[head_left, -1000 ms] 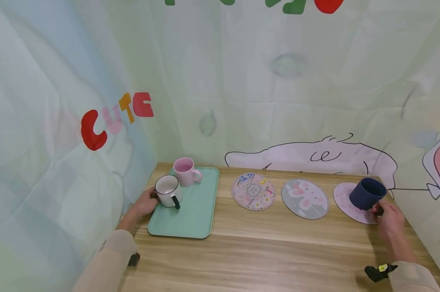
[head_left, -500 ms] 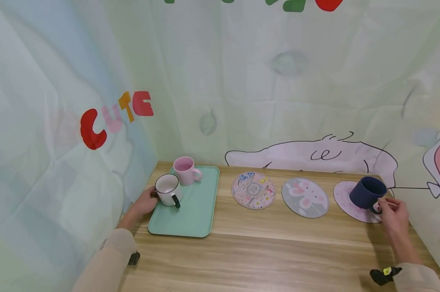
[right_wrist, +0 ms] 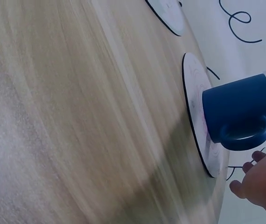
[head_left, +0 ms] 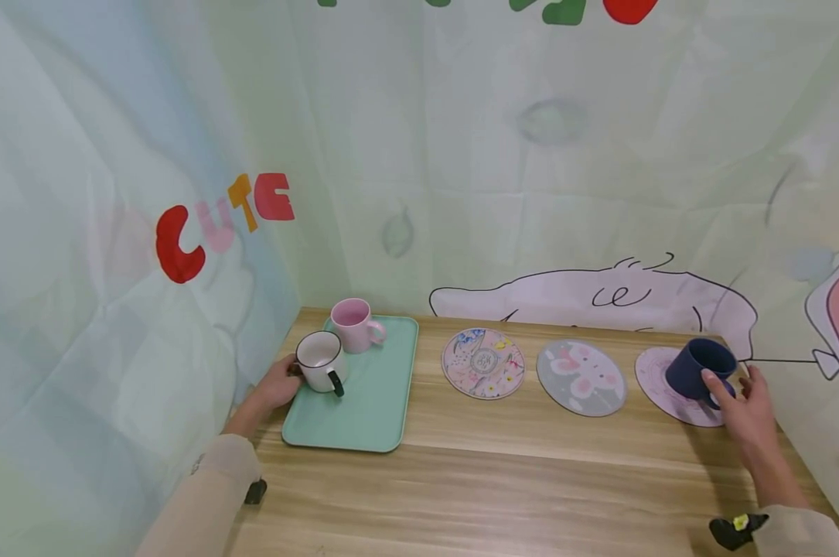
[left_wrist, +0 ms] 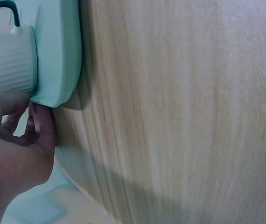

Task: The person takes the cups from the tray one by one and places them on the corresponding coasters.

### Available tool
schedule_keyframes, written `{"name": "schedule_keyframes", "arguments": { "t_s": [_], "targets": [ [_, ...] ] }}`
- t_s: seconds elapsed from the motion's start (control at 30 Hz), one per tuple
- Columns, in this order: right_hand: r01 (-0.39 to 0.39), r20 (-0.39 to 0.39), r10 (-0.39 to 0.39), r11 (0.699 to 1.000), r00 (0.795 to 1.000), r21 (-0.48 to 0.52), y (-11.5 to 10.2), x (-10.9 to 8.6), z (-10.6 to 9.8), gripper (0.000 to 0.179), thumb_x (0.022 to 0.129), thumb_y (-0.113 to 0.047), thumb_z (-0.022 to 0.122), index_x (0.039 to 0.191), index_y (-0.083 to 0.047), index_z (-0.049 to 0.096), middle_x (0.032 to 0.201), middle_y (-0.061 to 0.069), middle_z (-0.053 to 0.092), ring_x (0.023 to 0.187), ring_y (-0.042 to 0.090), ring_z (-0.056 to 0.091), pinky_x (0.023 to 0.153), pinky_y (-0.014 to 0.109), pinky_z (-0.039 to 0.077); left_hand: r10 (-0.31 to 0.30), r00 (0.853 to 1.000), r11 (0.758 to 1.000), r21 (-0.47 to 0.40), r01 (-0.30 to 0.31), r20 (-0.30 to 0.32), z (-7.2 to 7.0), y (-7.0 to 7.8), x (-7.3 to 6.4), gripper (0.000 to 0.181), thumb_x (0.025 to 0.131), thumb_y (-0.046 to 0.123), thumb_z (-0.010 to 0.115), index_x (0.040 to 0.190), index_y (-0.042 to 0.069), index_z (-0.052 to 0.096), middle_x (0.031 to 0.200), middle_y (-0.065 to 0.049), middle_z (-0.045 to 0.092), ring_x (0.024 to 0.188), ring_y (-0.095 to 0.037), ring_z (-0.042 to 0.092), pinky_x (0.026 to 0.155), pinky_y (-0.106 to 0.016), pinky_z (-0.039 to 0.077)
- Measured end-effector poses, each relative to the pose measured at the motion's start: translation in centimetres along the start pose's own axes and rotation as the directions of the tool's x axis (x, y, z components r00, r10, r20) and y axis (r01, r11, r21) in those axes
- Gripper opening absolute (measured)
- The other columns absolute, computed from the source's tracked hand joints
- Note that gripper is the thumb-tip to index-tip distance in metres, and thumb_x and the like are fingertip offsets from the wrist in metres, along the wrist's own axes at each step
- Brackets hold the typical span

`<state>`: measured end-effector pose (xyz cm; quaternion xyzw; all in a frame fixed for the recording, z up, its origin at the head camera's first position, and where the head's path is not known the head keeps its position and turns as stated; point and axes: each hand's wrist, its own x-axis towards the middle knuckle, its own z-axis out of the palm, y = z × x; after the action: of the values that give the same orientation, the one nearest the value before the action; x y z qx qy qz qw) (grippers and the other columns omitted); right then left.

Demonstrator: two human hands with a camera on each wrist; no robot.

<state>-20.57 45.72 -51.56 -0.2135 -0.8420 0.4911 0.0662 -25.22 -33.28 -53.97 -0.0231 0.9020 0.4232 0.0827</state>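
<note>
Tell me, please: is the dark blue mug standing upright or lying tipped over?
Upright: the dark blue mug stands base-down on the rightmost round mat, its open rim facing up.

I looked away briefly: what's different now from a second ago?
The right hand has let go of the blue mug, shifted slightly right and spread its fingers. The mug stays on its pink mat; the white mug, pink mug, green tray and left hand haven't moved.
</note>
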Motion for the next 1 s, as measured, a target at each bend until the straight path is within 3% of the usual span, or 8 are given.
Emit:
{"name": "schedule_keyframes", "arguments": {
  "t_s": [0.5,0.83,1.0],
  "targets": [
    [0.163,-0.074,-0.182,0.963,0.980,-0.213,-1.4,-0.8,0.6,0.099,0.104,-0.054,0.056,0.169,-0.005,0.000,0.170,0.036,0.003,0.156,0.056,0.006,0.121,0.073,0.011,-0.009,1.000,1.000,0.010,0.009,0.004,0.0,0.2,-0.2,0.049,0.103,-0.001,0.044,0.151,-0.013,0.041,0.141,-0.037,0.051,0.131,-0.046,0.047,0.115,-0.061,0.036],
    [0.346,-0.071,-0.377,0.898,0.923,-0.273,-3.2,-0.7,1.1,0.093,0.104,-0.046,0.061,0.169,-0.002,0.012,0.169,0.035,0.015,0.154,0.057,0.012,0.121,0.073,0.012,0.006,1.000,1.000,0.008,-0.006,-0.008,0.0,0.3,-0.2,0.049,0.100,-0.004,0.044,0.148,-0.014,0.043,0.137,-0.036,0.054,0.126,-0.045,0.050,0.111,-0.059,0.039],
    [0.409,-0.041,-0.437,0.868,0.899,-0.284,-4.3,-0.9,1.5,0.092,0.103,-0.044,0.062,0.168,0.000,0.015,0.168,0.036,0.017,0.153,0.058,0.014,0.121,0.073,0.012,0.009,1.000,1.000,0.008,-0.009,-0.010,0.0,0.4,-0.2,0.050,0.100,-0.004,0.044,0.148,-0.015,0.042,0.138,-0.037,0.053,0.127,-0.046,0.049,0.113,-0.060,0.038]
  ]
}}
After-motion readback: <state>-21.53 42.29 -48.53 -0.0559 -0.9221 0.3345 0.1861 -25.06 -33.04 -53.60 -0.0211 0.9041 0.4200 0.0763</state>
